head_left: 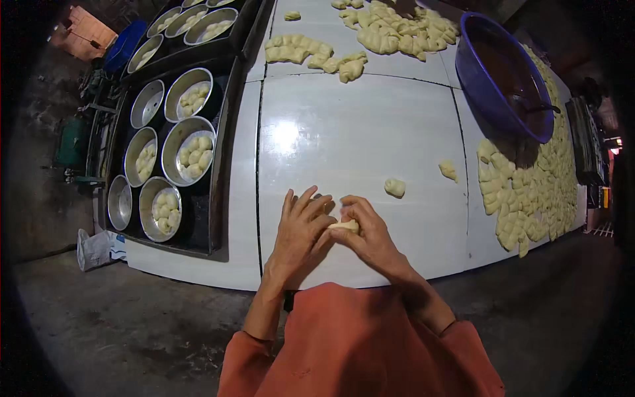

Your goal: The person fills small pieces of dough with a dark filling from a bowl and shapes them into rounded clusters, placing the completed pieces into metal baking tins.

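Note:
Close to the table's near edge, a small pale piece of dough (346,226) sits between my two hands. My right hand (372,235) curls its fingers and thumb around it. Beside it my left hand (301,228) lies with its fingers stretched out and apart, palm down on the white table (357,132); its thumb side reaches toward the dough. Part of the dough is hidden by the fingers. A short lump of dough (395,187) stands just beyond my right hand, and a flatter scrap of dough (448,171) lies farther right.
On the left, a dark tray (218,192) holds several round metal pans (196,151), most with dough balls inside. A purple basin (466,73) of brownish liquid stands at the far right. Many dough pieces (529,198) cover the right side; more dough (390,30) lies at the back.

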